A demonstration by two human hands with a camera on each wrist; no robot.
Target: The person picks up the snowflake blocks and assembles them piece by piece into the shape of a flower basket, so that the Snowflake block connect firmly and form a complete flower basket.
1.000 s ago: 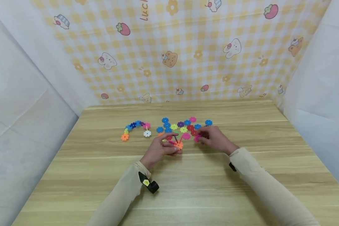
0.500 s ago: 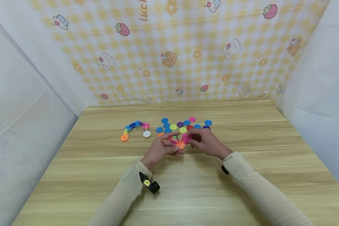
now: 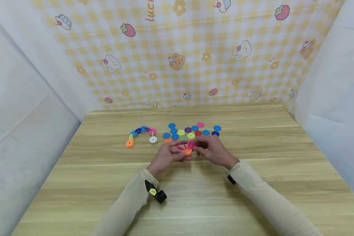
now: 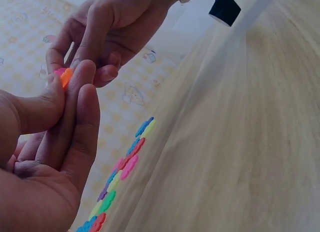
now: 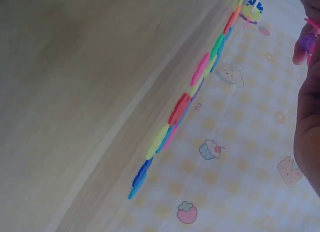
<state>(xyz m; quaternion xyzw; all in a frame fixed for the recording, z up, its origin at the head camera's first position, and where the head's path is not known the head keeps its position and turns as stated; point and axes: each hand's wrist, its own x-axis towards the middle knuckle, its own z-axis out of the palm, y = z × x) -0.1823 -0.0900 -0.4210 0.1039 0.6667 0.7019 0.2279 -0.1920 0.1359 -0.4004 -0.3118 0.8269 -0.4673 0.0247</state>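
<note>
At the far left, a joined arc of flower-shaped pieces [image 3: 138, 130] lies on the counter [image 3: 177, 203], well apart from both hands. Next, the left hand [image 3: 166, 155] holds an orange piece [image 3: 187, 152] pinched between thumb and fingers, its notched face turned toward the person. A dark piece [image 3: 185, 145] stands edge-on from its far side, leaning slightly left.

The relation that matters sits just right of there: bright pink [image 3: 191, 144] at the right hand's fingertips, up against the orange piece's upper right edge — whether slotted in or only touching, I cannot tell. Both are round, so edge angle counts rather than any long axis. The right hand [image 3: 216, 149] pinches the pink narrowly — neither hand is clearly nearer, their fingertips almost meeting. Behind its knuckles, a dark blue piece [image 3: 215, 133] lies loose on the counter.
</note>
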